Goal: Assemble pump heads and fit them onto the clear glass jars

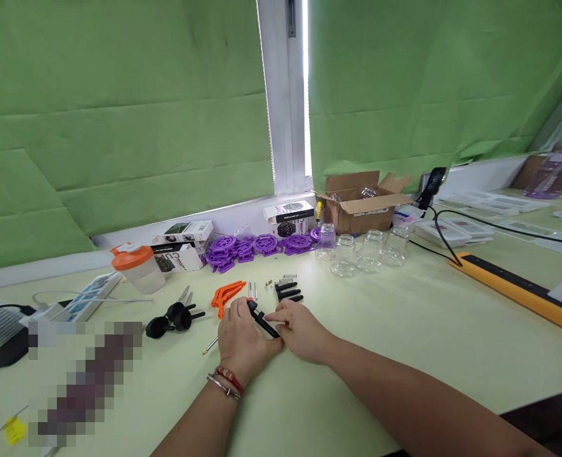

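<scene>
A long, narrow black plastic part (267,327) lies slantwise between my hands, low over the table. My left hand (243,336) is wrapped around its left side, with the thumb along the lower end. From the right, my right hand (304,330) grips at it with bent fingers, index fingertip against its edge; anything small under the fingertips is hidden. Just beyond are orange plastic pieces (227,294), thin metal pins (255,291), tiny brass-coloured bits (268,284), springs (289,278) and several black handle-like pieces (290,293). A slim metal rod (210,346) pokes out beside my left hand.
Black scoop-like parts (182,317) and an orange-lidded shaker (141,270) sit left. Purple plastic parts (264,244), printed boxes (288,222), clear jars (345,257) and an open carton (364,209) line the back. An orange power strip (514,289) with cables lies right.
</scene>
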The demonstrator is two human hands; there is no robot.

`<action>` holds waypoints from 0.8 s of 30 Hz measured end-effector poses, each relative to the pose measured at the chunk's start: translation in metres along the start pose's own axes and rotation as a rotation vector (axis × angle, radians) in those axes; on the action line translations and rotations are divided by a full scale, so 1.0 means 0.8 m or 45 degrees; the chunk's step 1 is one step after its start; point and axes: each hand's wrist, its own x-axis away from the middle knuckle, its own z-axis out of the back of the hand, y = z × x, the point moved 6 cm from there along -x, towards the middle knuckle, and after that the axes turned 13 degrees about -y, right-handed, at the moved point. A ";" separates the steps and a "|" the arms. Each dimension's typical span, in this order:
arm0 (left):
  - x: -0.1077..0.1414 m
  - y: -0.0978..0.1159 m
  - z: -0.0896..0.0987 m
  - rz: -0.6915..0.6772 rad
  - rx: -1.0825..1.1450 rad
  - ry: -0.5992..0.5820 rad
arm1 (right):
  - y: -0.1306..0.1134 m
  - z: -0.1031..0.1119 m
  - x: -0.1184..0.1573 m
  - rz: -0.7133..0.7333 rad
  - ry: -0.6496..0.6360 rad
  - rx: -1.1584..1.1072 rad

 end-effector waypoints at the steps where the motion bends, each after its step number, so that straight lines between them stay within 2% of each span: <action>1: 0.000 0.000 0.000 0.003 -0.005 -0.001 | 0.000 0.000 0.000 0.003 -0.004 0.001; 12: 0.000 0.001 0.000 0.026 -0.042 -0.027 | -0.005 0.003 0.001 -0.009 -0.017 0.007; 24: -0.001 0.001 0.001 0.051 -0.018 -0.053 | 0.004 0.000 -0.001 -0.023 -0.024 -0.025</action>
